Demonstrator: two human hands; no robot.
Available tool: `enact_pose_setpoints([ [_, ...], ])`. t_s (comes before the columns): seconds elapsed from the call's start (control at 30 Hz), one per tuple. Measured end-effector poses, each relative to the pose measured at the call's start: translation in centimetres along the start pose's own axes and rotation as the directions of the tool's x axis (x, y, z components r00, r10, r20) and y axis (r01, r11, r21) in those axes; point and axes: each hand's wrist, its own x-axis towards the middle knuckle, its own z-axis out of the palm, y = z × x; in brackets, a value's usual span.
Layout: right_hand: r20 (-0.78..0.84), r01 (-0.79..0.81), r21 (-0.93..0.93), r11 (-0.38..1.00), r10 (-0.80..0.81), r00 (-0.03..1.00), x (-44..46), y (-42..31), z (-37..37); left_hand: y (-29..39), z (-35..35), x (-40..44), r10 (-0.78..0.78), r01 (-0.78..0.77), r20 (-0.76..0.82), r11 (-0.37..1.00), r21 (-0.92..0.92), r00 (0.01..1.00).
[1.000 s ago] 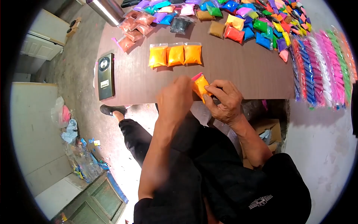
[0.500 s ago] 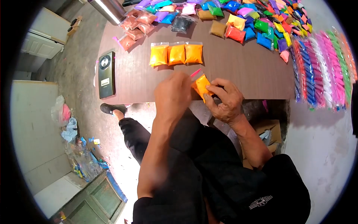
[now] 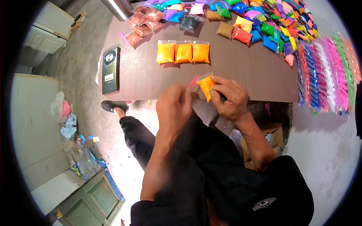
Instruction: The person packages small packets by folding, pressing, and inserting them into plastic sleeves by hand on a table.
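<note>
My right hand (image 3: pixel 233 101) pinches a small bag of orange clay-like filling (image 3: pixel 205 88) between thumb and fingers, just over the table's front edge. The bag is slightly tilted, and its clear top flap points up and away from me. To its left, my left hand (image 3: pixel 172 109) is closed, with a thin pink plastic stick (image 3: pixel 194 80) poking out beyond the fingers toward the bag. The left fingers are partly hidden and a little blurred. Farther back, three similar orange bags (image 3: pixel 183 52) lie side by side in a row.
A phone (image 3: pixel 111 71) lies at the table's left. Reddish-brown bags (image 3: pixel 143 25) sit near a metal flask (image 3: pixel 120 8) at the back. Many coloured bags (image 3: pixel 264 28) are piled at the back right. Long packs of twisted coloured strips (image 3: pixel 324 73) line the right side.
My left hand has drawn slightly left and down, away from the orange bag. The bag's clear flap now shows. The view has shifted a little.
</note>
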Motion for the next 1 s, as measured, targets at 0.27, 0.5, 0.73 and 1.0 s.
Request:
enact_pose_setpoints([
  [0.27, 0.006, 0.011, -0.001, 1.000, -0.011, 1.000, 0.5, -0.1, 0.0, 0.1, 1.3, -1.3, 0.114, -0.113, -0.001, 0.986, 0.124, 0.993],
  [0.5, 0.076, -0.036, -0.023, 0.999, 0.038, 0.996, 0.7, -0.4, -0.3, 0.9, 1.0, -1.8, 0.048, -0.049, -0.033, 0.999, -0.019, 0.998],
  [0.73, 0.019, 0.000, 0.006, 1.000, 0.000, 1.000, 0.8, -0.1, 0.0, -0.1, 0.8, -1.8, 0.056, -0.053, -0.021, 0.991, 0.124, 0.998],
  [1.0, 0.011, 0.008, -0.008, 1.000, -0.008, 1.000, 0.8, -0.2, 0.2, 1.3, 1.5, -2.6, 0.153, -0.155, -0.036, 0.984, -0.091, 0.988],
])
